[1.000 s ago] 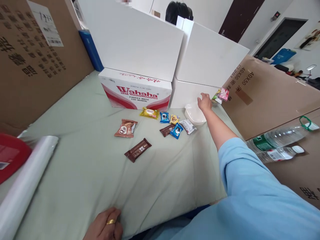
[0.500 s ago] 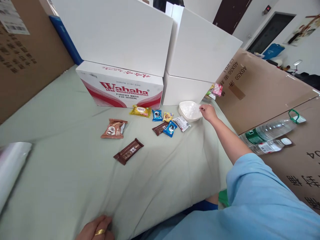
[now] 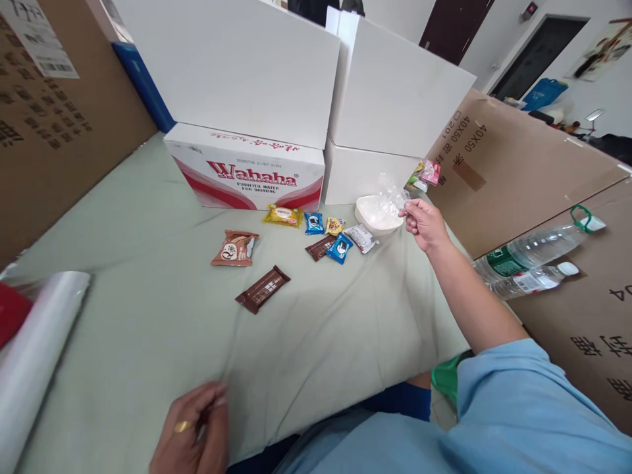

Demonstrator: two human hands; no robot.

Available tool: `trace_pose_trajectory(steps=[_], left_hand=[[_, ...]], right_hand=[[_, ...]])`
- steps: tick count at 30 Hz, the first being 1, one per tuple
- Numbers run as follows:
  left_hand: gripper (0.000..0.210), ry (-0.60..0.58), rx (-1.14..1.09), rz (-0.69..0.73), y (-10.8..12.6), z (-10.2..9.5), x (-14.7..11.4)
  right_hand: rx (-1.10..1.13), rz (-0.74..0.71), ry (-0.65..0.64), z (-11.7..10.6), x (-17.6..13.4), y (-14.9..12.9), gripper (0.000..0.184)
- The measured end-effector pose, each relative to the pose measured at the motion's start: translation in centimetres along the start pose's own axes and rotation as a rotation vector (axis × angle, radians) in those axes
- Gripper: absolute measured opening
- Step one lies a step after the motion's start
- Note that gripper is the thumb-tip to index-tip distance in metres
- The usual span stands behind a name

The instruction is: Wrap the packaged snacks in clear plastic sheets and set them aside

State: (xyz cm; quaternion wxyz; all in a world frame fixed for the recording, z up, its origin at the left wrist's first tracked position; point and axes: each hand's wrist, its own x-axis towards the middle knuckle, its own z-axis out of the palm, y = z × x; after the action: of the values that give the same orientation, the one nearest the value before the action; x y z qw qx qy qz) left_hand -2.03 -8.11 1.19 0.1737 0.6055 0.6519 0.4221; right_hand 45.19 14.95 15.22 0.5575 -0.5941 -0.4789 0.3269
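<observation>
My right hand (image 3: 425, 222) pinches a crinkled clear plastic bag (image 3: 392, 191) just above a white bowl (image 3: 365, 217), with part of the bag still over the bowl's rim. Near the front edge of the cloth, my left hand (image 3: 195, 428) has its fingers curled in, a gold ring on one, and nothing shows in it. Left of the bowl are a silver-white packet (image 3: 362, 238), blue packets (image 3: 340, 249), a small yellow packet (image 3: 334, 226), a brown bar (image 3: 320, 248) and a yellow snack packet (image 3: 282, 216). Nearer me lie a brown Q-marked snack (image 3: 235, 249) and a dark chocolate-coloured bar (image 3: 263, 289).
A Wahaha carton (image 3: 251, 174) and white boxes (image 3: 402, 85) stand behind the snacks. Cardboard (image 3: 523, 158) walls the right side, with two plastic bottles (image 3: 538, 249) against it. Colourful packets (image 3: 428, 172) lie behind the bowl. A shiny roll (image 3: 47, 355) is at left.
My right hand has lifted up and slightly right, drawing the clear plastic bag out of the bowl. My left hand has come further into view from the bottom edge.
</observation>
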Motion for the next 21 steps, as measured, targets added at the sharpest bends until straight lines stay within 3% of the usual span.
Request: trace_pose_trajectory(steps=[4, 6, 8, 11, 13, 17, 21], left_hand=[[0.044, -0.318, -0.379, -0.32, 4.1, 2.0, 4.0], [0.057, -0.409, -0.634, -0.374, 5.8, 4.0, 6.3], [0.086, -0.498, -0.843, -0.444, 7.0, 6.3, 8.3], [0.11, -0.595, -1.044, -0.463, 7.8, 9.1, 9.7], [0.102, -0.594, -1.123, -0.463, 7.9, 10.5, 9.8], [0.051, -0.469, -1.18, -0.52, 7.3, 11.9, 9.0], [0.041, -0.423, -1.189, -0.49, 6.5, 12.3, 8.9]], right_hand=[[0.401, 0.339, -0.261, 3.5, -7.2, -0.8, 0.034], [0.487, 0.481, -0.377, 5.5, -10.5, -0.3, 0.034], [0.545, 0.587, -0.457, 7.6, -13.4, 0.6, 0.036], [0.58, 0.671, -0.478, 10.5, -17.1, 2.3, 0.039], [0.569, 0.692, -0.462, 11.9, -19.2, 3.5, 0.043], [0.439, 0.676, -0.532, 12.5, -21.6, 5.7, 0.046], [0.403, 0.55, -0.422, 11.0, -21.2, 6.6, 0.05]])
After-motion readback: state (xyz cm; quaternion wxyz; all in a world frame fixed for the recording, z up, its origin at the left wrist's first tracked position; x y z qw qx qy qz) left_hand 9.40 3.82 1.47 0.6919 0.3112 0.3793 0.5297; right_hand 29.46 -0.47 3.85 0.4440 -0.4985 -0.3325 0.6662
